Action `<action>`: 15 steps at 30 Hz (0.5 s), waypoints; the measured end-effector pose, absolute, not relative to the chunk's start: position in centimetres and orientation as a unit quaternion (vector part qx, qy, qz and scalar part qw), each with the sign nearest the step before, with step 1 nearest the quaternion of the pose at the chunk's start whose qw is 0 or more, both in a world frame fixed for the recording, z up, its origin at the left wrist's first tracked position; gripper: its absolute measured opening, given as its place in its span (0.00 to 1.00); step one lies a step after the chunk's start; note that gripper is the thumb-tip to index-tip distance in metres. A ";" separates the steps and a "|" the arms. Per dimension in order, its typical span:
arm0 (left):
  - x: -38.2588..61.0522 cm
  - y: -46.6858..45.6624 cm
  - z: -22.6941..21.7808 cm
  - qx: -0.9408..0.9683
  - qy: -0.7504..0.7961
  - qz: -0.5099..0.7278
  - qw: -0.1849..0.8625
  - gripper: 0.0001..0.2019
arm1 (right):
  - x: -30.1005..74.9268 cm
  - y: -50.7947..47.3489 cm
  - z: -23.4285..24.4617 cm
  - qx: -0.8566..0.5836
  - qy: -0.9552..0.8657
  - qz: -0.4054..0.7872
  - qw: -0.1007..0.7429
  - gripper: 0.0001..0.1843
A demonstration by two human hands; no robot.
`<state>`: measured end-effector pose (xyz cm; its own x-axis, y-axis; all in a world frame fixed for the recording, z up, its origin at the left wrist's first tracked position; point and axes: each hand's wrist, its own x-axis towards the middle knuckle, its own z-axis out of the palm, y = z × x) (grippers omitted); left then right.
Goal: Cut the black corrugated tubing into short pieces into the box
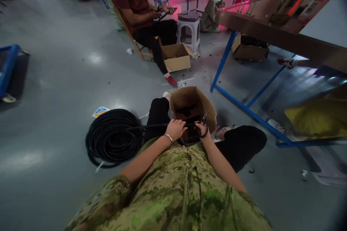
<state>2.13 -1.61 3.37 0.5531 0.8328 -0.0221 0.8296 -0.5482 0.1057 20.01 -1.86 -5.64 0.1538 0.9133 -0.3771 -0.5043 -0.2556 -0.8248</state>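
My left hand (176, 130) is closed around a black hose (155, 125), which runs leftward across my thigh. It leads back to a large coil of the same hose (112, 137) lying on the floor. In my right hand (202, 130) is a pair of scissors (204, 131) with dark handles, its blades pointing up and away. Both hands are over an open cardboard box (211, 110) between my legs. Dark pieces (187, 111) lie inside it. Whether the blades touch the hose is too small to tell.
Opposite me a seated person (135, 11) holds a dark strip beside another cardboard box (177, 61). A plastic stool (189, 30) stands behind that box. To the right is a table with blue legs (235, 99), with a yellow sack (320, 117) under it.
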 end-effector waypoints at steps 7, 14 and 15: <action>2.4 -1.7 1.7 0.873 0.472 -0.068 0.104 0.16 | 20.3 -2.2 -5.4 -0.586 -0.335 0.517 0.526 0.13; 2.3 -1.8 0.6 0.871 0.460 -0.126 0.117 0.16 | 20.3 -2.3 -6.2 -0.628 -0.453 0.446 0.448 0.12; 2.3 -1.9 0.5 0.870 0.459 -0.133 0.120 0.15 | 20.3 -2.3 -6.3 -0.630 -0.466 0.438 0.441 0.12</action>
<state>2.28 -1.87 0.45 0.5429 0.7672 -0.3416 0.8311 -0.5493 0.0873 20.27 -2.31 -6.28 0.1818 0.9731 -0.1413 0.1994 -0.1772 -0.9638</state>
